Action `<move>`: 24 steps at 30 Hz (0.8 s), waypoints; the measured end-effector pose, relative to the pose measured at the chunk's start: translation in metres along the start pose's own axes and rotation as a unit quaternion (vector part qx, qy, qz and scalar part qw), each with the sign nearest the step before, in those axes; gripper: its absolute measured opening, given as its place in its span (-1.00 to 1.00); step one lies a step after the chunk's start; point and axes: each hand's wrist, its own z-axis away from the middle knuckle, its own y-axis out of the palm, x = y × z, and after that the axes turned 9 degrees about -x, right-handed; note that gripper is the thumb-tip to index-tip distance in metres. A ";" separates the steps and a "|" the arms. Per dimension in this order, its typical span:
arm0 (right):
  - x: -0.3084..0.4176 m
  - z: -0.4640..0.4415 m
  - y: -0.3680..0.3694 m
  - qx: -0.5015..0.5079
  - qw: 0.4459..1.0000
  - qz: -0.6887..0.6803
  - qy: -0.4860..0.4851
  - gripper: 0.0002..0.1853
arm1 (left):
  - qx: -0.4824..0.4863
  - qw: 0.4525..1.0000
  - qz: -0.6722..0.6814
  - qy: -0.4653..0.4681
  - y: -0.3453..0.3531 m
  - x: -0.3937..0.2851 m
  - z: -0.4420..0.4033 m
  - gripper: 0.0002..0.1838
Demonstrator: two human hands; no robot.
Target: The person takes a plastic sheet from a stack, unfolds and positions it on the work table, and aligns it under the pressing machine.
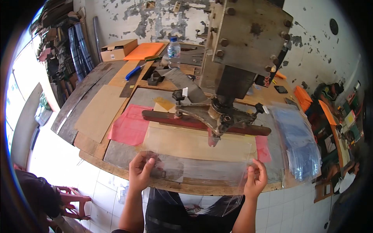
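Note:
A clear plastic sheet [210,171] is stretched between my two hands at the front edge of the workbench, its lower part hanging over the edge toward my lap. My left hand [142,167] pinches its left side between thumb and fingers. On the right side, my right hand [255,178] grips it the same way. Just beyond the sheet stands a press machine [223,116] with a long red-brown bar [186,121]. Under the bar lie a tan sheet [194,143] and a pink sheet [128,124], whose other end shows at the right.
A stack of clear plastic sheets [297,141] lies at the right. Brown cardboard [101,112], a blue-handled cutter [134,73], an orange stack [143,51], a carton [118,49] and a water bottle [173,50] occupy the left and back. A person [35,194] is at lower left near a red stool [74,200].

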 end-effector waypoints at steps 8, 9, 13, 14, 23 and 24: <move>0.001 -0.001 0.003 0.001 1.000 0.010 0.010 -0.73 | 0.023 0.999 0.027 -0.009 -0.002 0.002 0.001 -0.75; 0.001 -0.001 0.003 0.001 1.000 0.010 0.008 -0.73 | 0.023 0.999 0.027 -0.010 -0.002 0.002 0.001 -0.74; 0.003 -0.002 0.003 -0.001 1.000 0.021 0.011 -0.73 | 0.030 0.999 0.026 -0.001 -0.001 0.001 0.000 -0.73; 0.003 -0.002 0.002 0.001 1.000 0.023 0.013 -0.74 | 0.023 1.000 0.019 -0.001 0.001 0.000 0.000 -0.72; 0.003 -0.001 0.002 0.006 1.000 0.023 0.021 -0.74 | 0.021 1.000 0.004 0.001 0.001 -0.001 0.000 -0.68; 0.004 -0.001 0.002 0.005 1.000 0.022 0.021 -0.74 | 0.021 1.000 0.004 0.001 0.001 -0.001 0.000 -0.68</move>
